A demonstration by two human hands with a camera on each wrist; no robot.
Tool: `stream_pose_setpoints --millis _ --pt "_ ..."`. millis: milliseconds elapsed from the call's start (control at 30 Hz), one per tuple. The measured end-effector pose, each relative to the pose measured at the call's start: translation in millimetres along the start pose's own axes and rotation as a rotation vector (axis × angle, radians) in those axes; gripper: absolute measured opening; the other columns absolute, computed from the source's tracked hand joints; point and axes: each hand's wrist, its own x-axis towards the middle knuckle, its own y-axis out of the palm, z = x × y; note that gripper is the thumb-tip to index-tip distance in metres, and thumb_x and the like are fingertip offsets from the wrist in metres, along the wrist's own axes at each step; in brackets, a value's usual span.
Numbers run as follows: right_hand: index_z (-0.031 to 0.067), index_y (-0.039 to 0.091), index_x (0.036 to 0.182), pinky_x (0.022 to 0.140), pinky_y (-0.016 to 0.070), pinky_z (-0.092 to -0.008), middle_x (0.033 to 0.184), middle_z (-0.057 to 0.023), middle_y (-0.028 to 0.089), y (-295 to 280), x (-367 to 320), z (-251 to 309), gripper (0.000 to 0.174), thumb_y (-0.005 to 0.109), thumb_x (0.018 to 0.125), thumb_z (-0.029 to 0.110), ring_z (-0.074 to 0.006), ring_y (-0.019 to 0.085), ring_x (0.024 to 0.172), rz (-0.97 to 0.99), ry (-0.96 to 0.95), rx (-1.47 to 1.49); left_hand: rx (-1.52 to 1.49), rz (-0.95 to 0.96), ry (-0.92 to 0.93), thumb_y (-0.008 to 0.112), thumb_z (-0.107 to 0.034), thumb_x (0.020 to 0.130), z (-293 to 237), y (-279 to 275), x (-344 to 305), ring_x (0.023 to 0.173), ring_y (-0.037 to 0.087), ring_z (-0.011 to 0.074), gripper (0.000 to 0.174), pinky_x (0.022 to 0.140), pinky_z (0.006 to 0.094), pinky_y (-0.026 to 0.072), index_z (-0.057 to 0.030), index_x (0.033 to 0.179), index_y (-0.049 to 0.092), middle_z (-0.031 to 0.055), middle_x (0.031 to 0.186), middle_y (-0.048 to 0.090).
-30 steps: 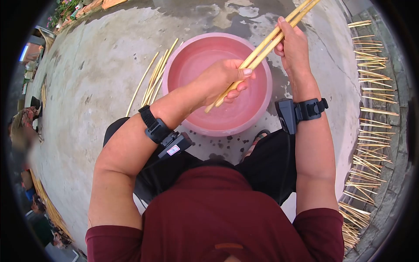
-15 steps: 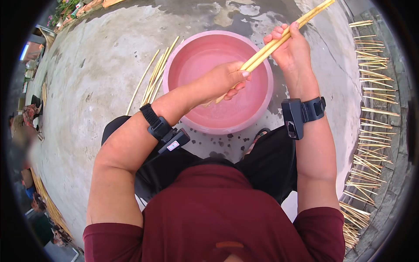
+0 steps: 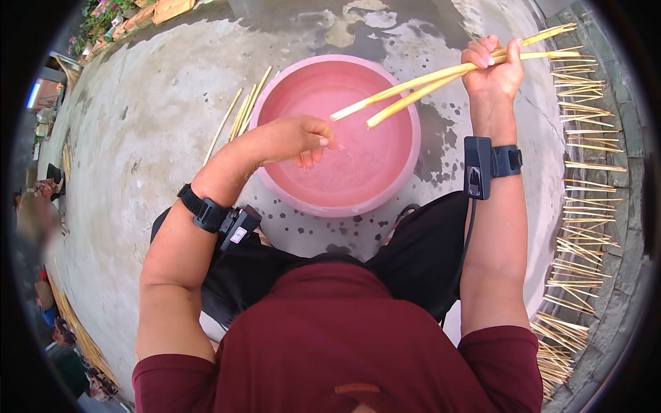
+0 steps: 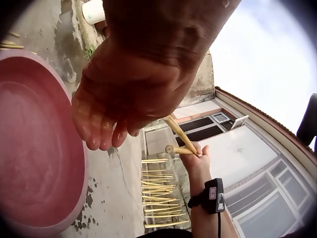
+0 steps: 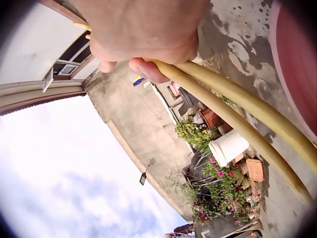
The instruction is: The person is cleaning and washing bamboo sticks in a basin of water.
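Note:
My right hand (image 3: 493, 67) grips two long, peeled yellow sticks (image 3: 420, 82) up on the right. Their near ends spread apart over the pink basin (image 3: 339, 208), while the far ends point toward the right edge of the yard. In the right wrist view the sticks (image 5: 233, 94) run out from under the fingers, slightly bowed. Above the left part of the basin, my left hand (image 3: 296, 141) hangs with loosely bent fingers and holds nothing. The left wrist view has this hand (image 4: 131, 84) from below, wet-looking, apart from the sticks.
Several more sticks (image 3: 246, 110) lie on the concrete left of the basin. Along the right, a long row of stick bundles (image 3: 589, 206) lies beside grey paving. Potted flowers (image 5: 218, 188) and a white bucket (image 5: 229, 147) stand at the yard's far side.
The left hand has let go of the sticks and drawn back to the left. My right hand has moved right with them, and their near ends have swung up and apart.

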Motion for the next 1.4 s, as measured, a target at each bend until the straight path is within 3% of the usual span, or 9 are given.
stream_pose_setpoints --millis 67,167,267,367,500,800,1000,1267,1400 --pt "0.0052 0.047 0.084 0.047 0.0373 -0.0251 0.066 -0.0038 0.044 -4.2 6.4 -7.0 0.035 0.045 0.097 0.037 -0.0108 0.04 0.049 0.163 0.157 0.024 -0.116 -0.282 0.052 0.042 -0.027 0.097 6.2 5.0 9.6 0.073 0.061 0.0151 0.031 0.062 0.0283 0.0502 -0.0031 0.112 0.057 0.0086 0.085 0.062" --pt "0.0015 0.05 0.091 0.04 0.032 -0.0209 0.065 -0.0016 0.041 18.9 -2.5 -31.0 0.026 0.048 0.096 0.027 -0.0072 0.035 0.047 0.282 0.242 0.054 -0.61 -0.18 0.126 0.038 -0.041 0.099 0.0 15.4 13.2 0.083 0.063 0.0173 0.046 0.07 0.0312 0.0538 -0.0004 0.116 0.053 0.0119 0.097 0.063" --pt "-0.0004 0.051 0.102 0.038 0.0295 -0.019 0.065 0.0002 0.039 30.1 -8.8 -48.3 0.025 0.045 0.098 0.023 -0.0048 0.031 0.045 0.394 0.221 0.049 -0.708 0.216 0.193 0.035 -0.048 0.098 -2.0 27.6 16.0 0.087 0.063 0.0206 0.057 0.074 0.0351 0.0549 0.0011 0.121 0.05 0.015 0.102 0.061" --pt "0.0005 0.05 0.108 0.048 0.0407 -0.0217 0.071 -0.0027 0.046 34.1 -14.0 -61.1 0.03 0.045 0.098 0.028 -0.0073 0.042 0.054 0.43 0.213 -0.019 -0.757 0.278 0.247 0.044 -0.038 0.097 0.1 35.5 16.6 0.062 0.06 0.0155 0.038 0.055 0.0281 0.0501 -0.0036 0.111 0.052 0.0099 0.083 0.062" --pt "0.0014 0.05 0.103 0.065 0.0527 -0.0328 0.083 -0.0108 0.058 46.3 -24.2 -72.4 0.034 0.05 0.095 0.035 -0.0183 0.059 0.072 0.035 -0.03 -0.49 -0.776 0.088 0.189 0.051 -0.029 0.095 5.7 33.8 21.5 0.045 0.05 0.0118 0.024 0.043 0.0238 0.0409 -0.0065 0.1 0.053 0.0057 0.071 0.059" --pt "-0.0009 0.052 0.106 0.064 0.0529 -0.0329 0.086 -0.0128 0.059 24.2 -6.2 -47.5 0.036 0.043 0.098 0.034 -0.0201 0.059 0.073 -0.054 0.0 -0.28 -0.701 0.2 0.058 0.044 -0.021 0.097 12.4 38.8 9.5 0.075 0.066 0.0203 0.025 0.069 0.0339 0.055 -0.002 0.111 0.053 0.0149 0.093 0.064" --pt "0.0001 0.051 0.108 0.064 0.0535 -0.0324 0.087 -0.0128 0.06 7.8 1.8 -40.9 0.038 0.045 0.097 0.036 -0.0199 0.06 0.074 0.059 0.056 -0.246 -0.683 0.35 0.196 0.047 -0.014 0.094 9.6 39.1 0.5 0.073 0.065 0.0196 0.023 0.069 0.0327 0.055 -0.001 0.113 0.051 0.0135 0.092 0.062" --pt "0.0027 0.045 0.109 0.076 0.0509 -0.0407 0.095 -0.0153 0.056 44.6 -38.6 -85.1 0.036 0.028 0.101 0.033 -0.0238 0.058 0.082 0.034 0.131 -0.232 -0.784 0.061 0.294 0.045 -0.009 0.092 -6.7 43.8 0.5 0.049 0.044 0.0075 0.02 0.045 0.0204 0.0343 -0.0036 0.11 0.051 0.0069 0.077 0.056" --pt "0.0018 0.045 0.109 0.077 0.0506 -0.041 0.093 -0.0144 0.054 47.9 -46.1 -96.9 0.024 0.034 0.101 0.021 -0.0228 0.055 0.081 -0.012 0.164 -0.167 -0.75 -0.058 0.181 0.044 -0.013 0.093 -13.9 45.8 -0.2 0.044 0.036 0.0059 0.016 0.042 0.0193 0.0272 -0.0039 0.103 0.052 0.0021 0.066 0.051"
